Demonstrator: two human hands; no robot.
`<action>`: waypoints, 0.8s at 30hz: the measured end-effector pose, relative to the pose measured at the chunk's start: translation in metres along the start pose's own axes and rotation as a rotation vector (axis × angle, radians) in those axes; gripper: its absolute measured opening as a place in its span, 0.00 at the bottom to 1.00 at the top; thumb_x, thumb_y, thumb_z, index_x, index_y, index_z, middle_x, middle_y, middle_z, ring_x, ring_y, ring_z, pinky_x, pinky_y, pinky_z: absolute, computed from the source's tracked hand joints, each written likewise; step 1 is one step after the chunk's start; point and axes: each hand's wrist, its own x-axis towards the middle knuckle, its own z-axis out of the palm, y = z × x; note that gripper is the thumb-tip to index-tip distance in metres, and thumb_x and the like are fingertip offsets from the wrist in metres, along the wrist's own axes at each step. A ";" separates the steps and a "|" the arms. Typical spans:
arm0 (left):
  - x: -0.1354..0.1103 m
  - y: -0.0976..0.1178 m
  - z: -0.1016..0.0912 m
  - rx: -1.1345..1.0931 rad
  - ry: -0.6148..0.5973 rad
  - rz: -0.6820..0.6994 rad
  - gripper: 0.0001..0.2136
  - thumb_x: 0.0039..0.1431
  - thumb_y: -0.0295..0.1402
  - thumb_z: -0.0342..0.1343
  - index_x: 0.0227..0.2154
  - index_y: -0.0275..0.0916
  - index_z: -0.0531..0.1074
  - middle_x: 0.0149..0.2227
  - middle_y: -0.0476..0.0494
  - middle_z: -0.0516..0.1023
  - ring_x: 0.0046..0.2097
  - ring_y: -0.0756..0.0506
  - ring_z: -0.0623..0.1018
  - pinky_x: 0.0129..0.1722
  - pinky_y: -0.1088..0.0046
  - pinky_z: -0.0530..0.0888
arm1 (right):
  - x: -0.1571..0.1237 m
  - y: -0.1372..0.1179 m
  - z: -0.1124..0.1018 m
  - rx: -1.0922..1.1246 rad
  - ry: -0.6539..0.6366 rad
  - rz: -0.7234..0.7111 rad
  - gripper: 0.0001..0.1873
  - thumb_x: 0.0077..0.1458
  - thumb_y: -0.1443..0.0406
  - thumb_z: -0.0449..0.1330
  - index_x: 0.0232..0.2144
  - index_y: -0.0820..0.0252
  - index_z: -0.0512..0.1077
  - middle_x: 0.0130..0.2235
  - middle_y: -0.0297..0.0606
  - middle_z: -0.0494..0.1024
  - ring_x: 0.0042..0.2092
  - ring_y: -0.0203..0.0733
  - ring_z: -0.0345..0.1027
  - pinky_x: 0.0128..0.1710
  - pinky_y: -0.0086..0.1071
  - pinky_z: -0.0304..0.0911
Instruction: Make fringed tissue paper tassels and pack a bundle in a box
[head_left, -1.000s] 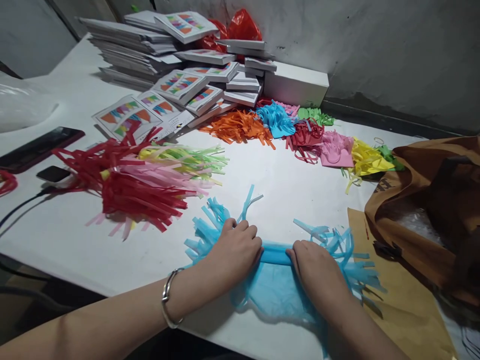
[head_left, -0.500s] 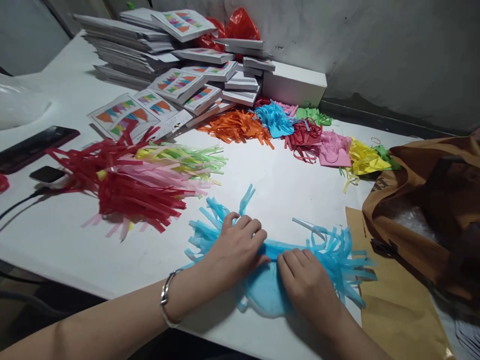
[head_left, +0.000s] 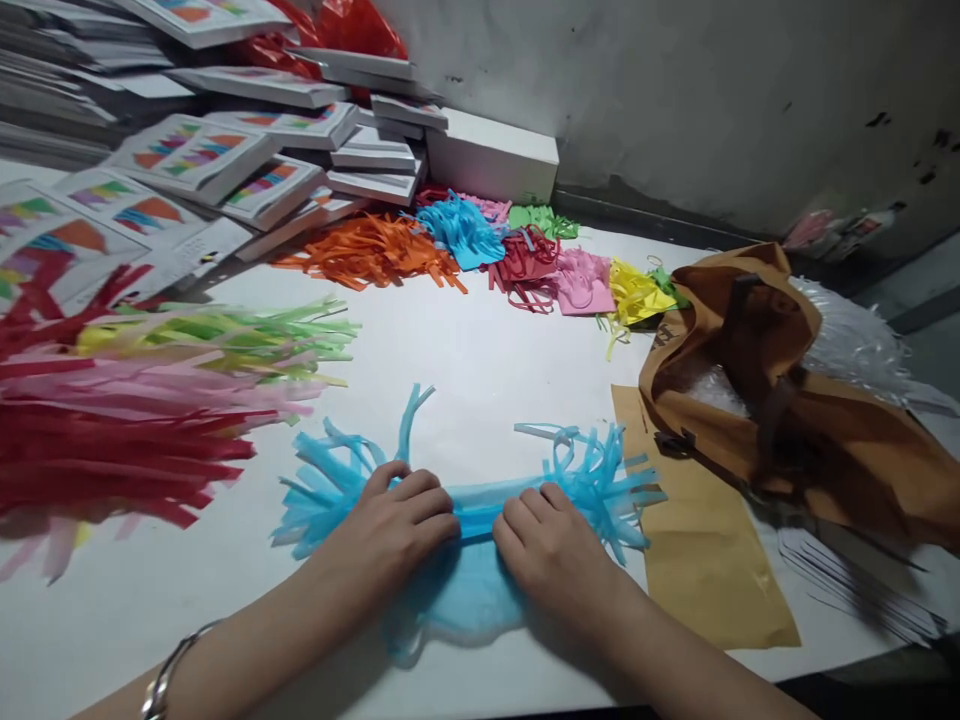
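Observation:
Blue tissue paper (head_left: 480, 590) with fringed strips at both ends lies across the table in front of me. My left hand (head_left: 412, 515) is closed over the left part of its folded middle band, fingers curled, fingertips hidden. Close by on the right, my right hand (head_left: 536, 530) grips the same band with bent fingers. Between the hands, a darker blue fold shows. The fringe spreads out beyond both hands, and one loose strip (head_left: 409, 420) sticks up behind my left hand. A silver bracelet (head_left: 169, 670) circles my left wrist.
Red, pink and green tissue tassels (head_left: 112, 440) lie at left. Coloured fringe bundles (head_left: 382, 250) line the back, before stacked printed packs (head_left: 195, 160) and a white box (head_left: 491, 155). A brown bag (head_left: 810, 430) and a brown paper sheet (head_left: 712, 570) lie at right.
My view has swung right, so things sit further left. My left hand has moved down on the blue paper's fold, and both hands now press the band at about the same height.

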 end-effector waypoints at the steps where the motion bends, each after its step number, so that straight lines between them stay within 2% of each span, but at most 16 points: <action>1: -0.001 0.001 -0.001 -0.010 -0.007 -0.027 0.10 0.67 0.25 0.50 0.32 0.44 0.73 0.30 0.51 0.76 0.38 0.44 0.72 0.48 0.59 0.58 | -0.001 0.001 0.000 0.021 -0.013 0.051 0.09 0.59 0.74 0.57 0.30 0.58 0.66 0.32 0.35 0.69 0.35 0.44 0.57 0.39 0.39 0.52; 7: 0.010 0.012 -0.002 0.138 -0.044 -0.202 0.15 0.67 0.26 0.46 0.26 0.41 0.73 0.28 0.46 0.76 0.36 0.40 0.74 0.41 0.59 0.61 | 0.005 -0.001 0.009 0.021 -0.048 0.324 0.08 0.62 0.68 0.61 0.30 0.57 0.67 0.34 0.35 0.71 0.38 0.45 0.62 0.40 0.40 0.53; 10: 0.017 0.012 -0.001 0.268 -0.075 -0.206 0.15 0.64 0.26 0.45 0.23 0.40 0.71 0.26 0.44 0.74 0.34 0.37 0.75 0.38 0.56 0.62 | 0.012 -0.003 0.009 0.002 -0.069 0.401 0.09 0.62 0.64 0.63 0.30 0.57 0.68 0.34 0.36 0.72 0.39 0.46 0.63 0.41 0.42 0.55; 12: 0.017 0.009 0.000 0.320 -0.069 -0.202 0.15 0.65 0.24 0.44 0.24 0.40 0.71 0.28 0.44 0.74 0.34 0.37 0.74 0.39 0.55 0.63 | 0.014 -0.003 0.007 -0.002 -0.070 0.425 0.10 0.62 0.61 0.63 0.30 0.57 0.68 0.34 0.36 0.72 0.39 0.47 0.64 0.42 0.42 0.56; 14: 0.015 0.006 0.003 0.304 -0.044 -0.159 0.15 0.64 0.21 0.43 0.28 0.41 0.73 0.31 0.45 0.76 0.36 0.37 0.75 0.42 0.54 0.64 | 0.013 -0.002 0.006 -0.013 -0.053 0.445 0.07 0.63 0.63 0.62 0.33 0.58 0.68 0.35 0.36 0.73 0.40 0.46 0.64 0.46 0.44 0.55; 16: 0.011 0.004 0.005 0.243 -0.004 -0.080 0.16 0.62 0.18 0.44 0.31 0.42 0.74 0.35 0.46 0.77 0.40 0.39 0.75 0.46 0.54 0.64 | 0.012 -0.001 0.004 -0.023 -0.004 0.397 0.04 0.65 0.68 0.57 0.35 0.57 0.68 0.37 0.36 0.73 0.40 0.45 0.63 0.51 0.47 0.53; 18: 0.009 0.002 0.008 0.203 0.025 -0.001 0.17 0.60 0.16 0.45 0.32 0.42 0.75 0.36 0.46 0.78 0.43 0.39 0.75 0.49 0.54 0.63 | 0.010 -0.001 0.004 -0.012 0.071 0.222 0.08 0.65 0.72 0.53 0.34 0.57 0.68 0.36 0.35 0.73 0.40 0.44 0.62 0.54 0.48 0.50; 21: 0.009 0.002 0.010 0.239 0.033 0.053 0.16 0.59 0.16 0.46 0.27 0.42 0.73 0.34 0.46 0.78 0.44 0.39 0.74 0.51 0.53 0.62 | 0.010 -0.002 0.006 0.007 0.124 -0.024 0.11 0.65 0.71 0.50 0.30 0.58 0.67 0.32 0.35 0.70 0.37 0.44 0.60 0.53 0.45 0.50; 24: 0.013 0.001 0.010 0.263 0.027 0.070 0.15 0.60 0.18 0.47 0.23 0.42 0.70 0.30 0.46 0.76 0.42 0.39 0.73 0.50 0.52 0.62 | 0.014 -0.005 0.007 -0.026 0.120 -0.026 0.12 0.63 0.72 0.50 0.29 0.59 0.67 0.30 0.36 0.70 0.34 0.44 0.59 0.50 0.45 0.52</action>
